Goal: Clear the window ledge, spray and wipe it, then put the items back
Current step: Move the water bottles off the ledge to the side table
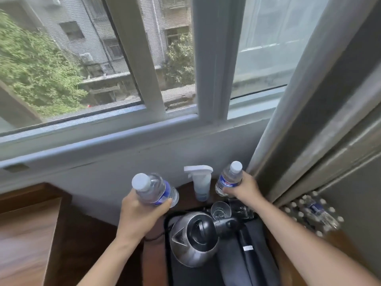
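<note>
My left hand (142,211) grips a clear water bottle (154,188) with a white cap and blue label, held tilted in the air below the window ledge (99,139). My right hand (244,188) holds a second, similar water bottle (227,179) upright at the back of the wooden table, close to the curtain. Between the two bottles stands a spray bottle (201,182) with a white trigger head. Nothing stands on the visible stretch of the pale ledge.
A black tray (171,265) on the wooden table (185,195) holds a steel kettle (192,238) and glasses (220,209). A grey curtain (309,120) hangs at the right. A pack of water bottles (313,213) lies on the floor beside it. A wooden surface (26,234) lies at the left.
</note>
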{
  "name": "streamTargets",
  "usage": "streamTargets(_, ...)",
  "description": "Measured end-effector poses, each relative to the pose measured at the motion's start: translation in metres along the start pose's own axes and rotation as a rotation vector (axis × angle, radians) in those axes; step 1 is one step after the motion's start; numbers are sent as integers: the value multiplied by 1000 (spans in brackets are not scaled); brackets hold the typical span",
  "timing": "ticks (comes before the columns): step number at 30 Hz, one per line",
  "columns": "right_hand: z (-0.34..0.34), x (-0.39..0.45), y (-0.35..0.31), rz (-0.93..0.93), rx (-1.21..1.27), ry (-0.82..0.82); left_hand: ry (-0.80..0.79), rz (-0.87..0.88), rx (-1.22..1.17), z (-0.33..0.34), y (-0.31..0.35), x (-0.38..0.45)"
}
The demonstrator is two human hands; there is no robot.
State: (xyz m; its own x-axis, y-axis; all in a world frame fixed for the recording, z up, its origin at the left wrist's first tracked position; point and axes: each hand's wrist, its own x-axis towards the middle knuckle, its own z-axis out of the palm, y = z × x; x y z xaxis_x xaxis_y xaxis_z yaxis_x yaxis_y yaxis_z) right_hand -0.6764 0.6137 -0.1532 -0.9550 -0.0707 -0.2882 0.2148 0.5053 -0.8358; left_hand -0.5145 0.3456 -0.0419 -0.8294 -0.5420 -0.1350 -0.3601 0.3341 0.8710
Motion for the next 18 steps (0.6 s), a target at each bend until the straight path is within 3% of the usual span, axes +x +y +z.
streamTargets(8,26,19,4,-6,-61,-55,-95,-75,41,49,-61,52)
streamTargets(18,30,29,14,-39,-149,-48,-90,-80,171,94,-98,80)
